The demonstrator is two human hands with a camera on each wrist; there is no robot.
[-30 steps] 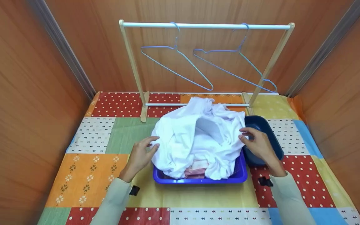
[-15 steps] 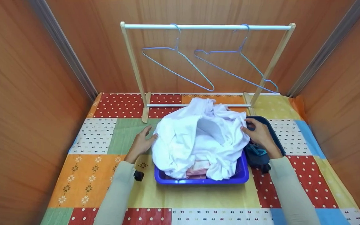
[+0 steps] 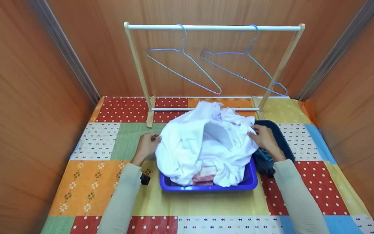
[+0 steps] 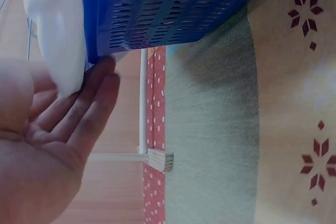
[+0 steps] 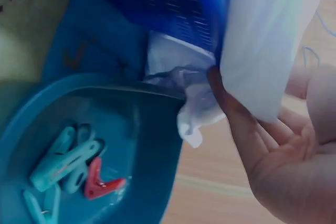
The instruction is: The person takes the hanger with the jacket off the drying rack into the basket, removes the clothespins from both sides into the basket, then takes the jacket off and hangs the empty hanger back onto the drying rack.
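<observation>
A heap of crumpled white cloth [image 3: 183, 148] fills the blue slotted basket [image 3: 208, 188] and spills over its sides. A pink piece [image 3: 204, 177] shows at the front beneath the white. At the left edge of the heap, my left hand [image 3: 146, 146] holds a fold between thumb and fingers. In the left wrist view, its fingertips lie by the basket rim [image 4: 90, 19], under the cloth [image 4: 58, 35]. My right hand [image 3: 265, 138] pinches the heap's right edge, and in the right wrist view the hanging cloth [image 5: 257, 45] passes between its thumb and fingers.
A dark teal tub [image 5: 152, 145] stands right of the basket, holding teal clothespins [image 5: 65, 163] and a red one [image 5: 100, 182]. Behind, a rack [image 3: 213, 28] carries two wire hangers [image 3: 203, 68] [image 3: 265, 70]. A patchwork cloth [image 3: 93, 185] covers the table, with wooden walls around.
Both hands have shifted slightly away from me along the heap's sides. Their thumbs and fingers have drawn in on the cloth edges. Basket and heap stay in place.
</observation>
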